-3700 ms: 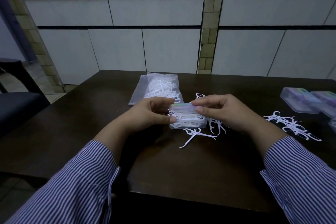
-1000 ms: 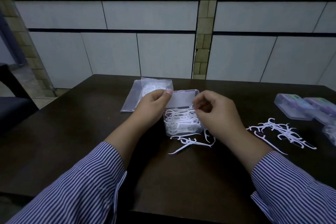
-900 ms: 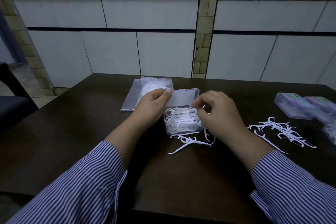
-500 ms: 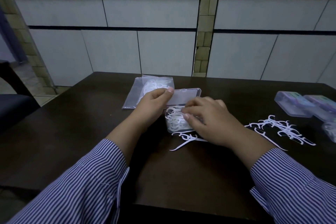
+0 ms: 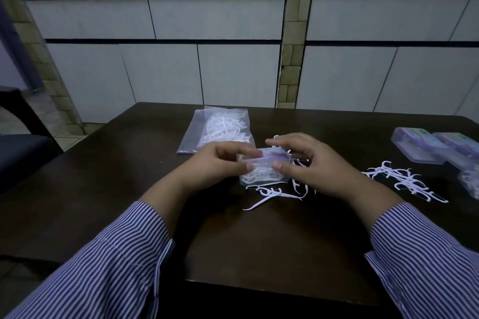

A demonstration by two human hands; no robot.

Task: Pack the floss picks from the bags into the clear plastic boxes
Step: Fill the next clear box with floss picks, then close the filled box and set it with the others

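- Nearest us, loose floss picks (image 5: pixel 272 193) lie on the table (image 5: pixel 129 176): light, springy, likely to snag; we'd pinch their handles.
- Our left hand (image 5: pixel 220 163) and right hand (image 5: pixel 311 163) both grip the filled clear box (image 5: pixel 261 172) by its ends; thin plastic, probably slippery.
- Beyond it, the bag (image 5: pixel 220 127) is limp, holding more picks.

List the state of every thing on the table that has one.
Box: full of picks, lid down, held by both hands.
Left hand: grips the box.
Right hand: thumb on the lid.
Bag: lying flat, picks inside.
Loose picks: scattered on the table.
Boxes at right: closed.
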